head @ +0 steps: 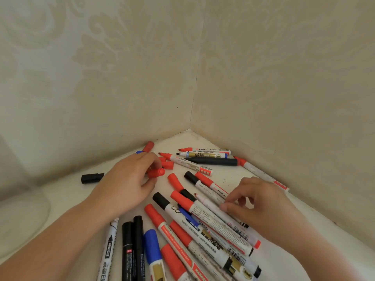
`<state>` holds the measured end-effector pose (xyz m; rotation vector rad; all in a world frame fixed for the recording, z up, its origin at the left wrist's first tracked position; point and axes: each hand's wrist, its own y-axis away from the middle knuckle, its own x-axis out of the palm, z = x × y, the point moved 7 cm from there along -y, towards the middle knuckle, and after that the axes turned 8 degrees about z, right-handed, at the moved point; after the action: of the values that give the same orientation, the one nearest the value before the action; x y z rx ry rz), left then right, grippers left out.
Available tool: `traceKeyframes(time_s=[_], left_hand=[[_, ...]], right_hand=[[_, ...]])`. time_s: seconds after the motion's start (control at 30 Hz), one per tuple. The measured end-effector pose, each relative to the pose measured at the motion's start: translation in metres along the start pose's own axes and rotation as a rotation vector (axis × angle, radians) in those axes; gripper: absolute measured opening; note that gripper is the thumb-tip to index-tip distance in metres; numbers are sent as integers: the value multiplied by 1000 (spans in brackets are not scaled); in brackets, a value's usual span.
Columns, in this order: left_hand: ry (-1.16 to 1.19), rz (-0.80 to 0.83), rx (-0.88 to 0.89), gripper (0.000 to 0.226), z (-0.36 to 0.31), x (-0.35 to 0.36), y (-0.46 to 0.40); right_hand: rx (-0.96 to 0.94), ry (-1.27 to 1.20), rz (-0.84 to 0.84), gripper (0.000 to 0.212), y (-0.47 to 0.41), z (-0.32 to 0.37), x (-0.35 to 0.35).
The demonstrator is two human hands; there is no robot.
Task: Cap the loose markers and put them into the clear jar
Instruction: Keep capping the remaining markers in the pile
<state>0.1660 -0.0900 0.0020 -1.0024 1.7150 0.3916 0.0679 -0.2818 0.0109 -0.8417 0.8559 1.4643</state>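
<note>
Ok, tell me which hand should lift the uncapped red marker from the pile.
Right. The right hand already pinches the uncapped marker, while the left hand grips a red cap.

Corner surface [207,142]: hemmed by two papered walls [121,78] meeting behind. Centre and right crowded with scattered markers [203,220], some overlapping. Loose red caps [167,165] clustered near left wall; black cap [92,178] apart. Bare strip at far left.
</note>
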Motion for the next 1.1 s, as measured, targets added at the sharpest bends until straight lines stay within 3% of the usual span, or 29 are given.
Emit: traceKeyframes(time_s=[0.13,0.27,0.47,0.6,0.73,0.87,1.1], left_hand=[[201,-39,-35,24,-2,-6,1],[503,39,-116,37,1,-2,-1],[955,95,-213,29,1,-1,1],[995,86,-206,24,4,0,1],[1011,59,-159,16,3,-1,0],[1056,39,-149,17,5,0,-1],[1084,80,-49,27,-2,-2,0]], right_hand=[[-15,133,97,19,5,0,4],[-35,176,47,19,4,2,7],[-12,181,32,10,2,0,9],[-12,235,38,23,0,1,12],[-28,158,-41,14,2,7,7],[-36,-7,-208,23,8,9,-8],[-114,-75,-207,26,9,15,-5]])
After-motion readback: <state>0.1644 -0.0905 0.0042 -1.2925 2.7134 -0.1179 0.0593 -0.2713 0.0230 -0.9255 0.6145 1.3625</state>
